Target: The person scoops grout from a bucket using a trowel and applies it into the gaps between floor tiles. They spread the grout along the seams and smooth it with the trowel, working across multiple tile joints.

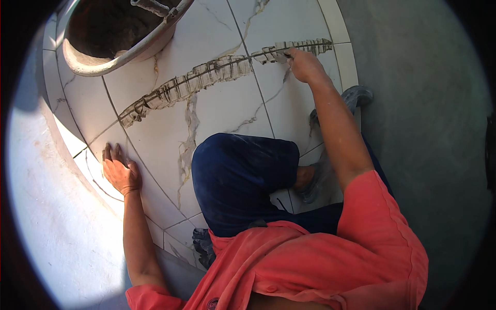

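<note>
My left hand [120, 170] lies flat on the white marbled floor tiles [227, 103], fingers spread, holding nothing. Stretched out at the far right, my right hand [306, 66] is closed on a small flat scraper [283, 55], most of which my fingers hide. The blade touches a ragged band of grey grout [188, 84] smeared along a tile joint. That band runs from near my left hand up to the right, crossing another joint, and shows ridged strokes across it.
A round tub [119, 64] with grey mix inside stands at the far left, a mortar-crusted tool handle [150, 6] over its rim. My bent knee [243, 165] is over the tiles. Grey floor [413, 129] borders them on the right, a sunlit pale surface [62, 217] on the left.
</note>
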Tool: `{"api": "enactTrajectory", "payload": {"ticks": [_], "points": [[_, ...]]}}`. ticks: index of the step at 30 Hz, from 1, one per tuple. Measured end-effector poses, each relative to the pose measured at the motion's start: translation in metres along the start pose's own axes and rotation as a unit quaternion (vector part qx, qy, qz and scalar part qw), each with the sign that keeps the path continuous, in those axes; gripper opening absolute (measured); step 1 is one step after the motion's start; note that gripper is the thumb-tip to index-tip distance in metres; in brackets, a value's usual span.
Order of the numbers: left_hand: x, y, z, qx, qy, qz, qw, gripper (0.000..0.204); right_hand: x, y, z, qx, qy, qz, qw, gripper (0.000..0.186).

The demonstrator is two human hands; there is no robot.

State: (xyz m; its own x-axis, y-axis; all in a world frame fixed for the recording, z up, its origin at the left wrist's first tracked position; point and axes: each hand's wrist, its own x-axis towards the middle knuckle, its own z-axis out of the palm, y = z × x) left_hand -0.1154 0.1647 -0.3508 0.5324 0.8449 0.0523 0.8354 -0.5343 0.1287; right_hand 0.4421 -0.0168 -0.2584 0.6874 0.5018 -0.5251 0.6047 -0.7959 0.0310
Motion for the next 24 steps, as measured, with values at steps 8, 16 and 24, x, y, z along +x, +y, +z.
{"api": "enactTrajectory", "payload": {"ticks": [8, 16, 24], "points": [[0.0, 0.001, -0.001, -0.014, 0.003, -0.012, 1.0, 0.063, -0.016, -0.007, 0.012, -0.03, -0.009, -0.02, 0.999, 0.036], [0.0, 0.003, -0.001, -0.017, 0.002, -0.021, 1.0, 0.061, -0.011, -0.049, 0.002, -0.026, 0.002, -0.007, 1.0, 0.039], [-0.002, -0.001, 0.002, -0.003, 0.002, -0.002, 1.0, 0.063, -0.018, -0.057, 0.003, 0.007, 0.011, -0.033, 0.999, 0.037]]}}
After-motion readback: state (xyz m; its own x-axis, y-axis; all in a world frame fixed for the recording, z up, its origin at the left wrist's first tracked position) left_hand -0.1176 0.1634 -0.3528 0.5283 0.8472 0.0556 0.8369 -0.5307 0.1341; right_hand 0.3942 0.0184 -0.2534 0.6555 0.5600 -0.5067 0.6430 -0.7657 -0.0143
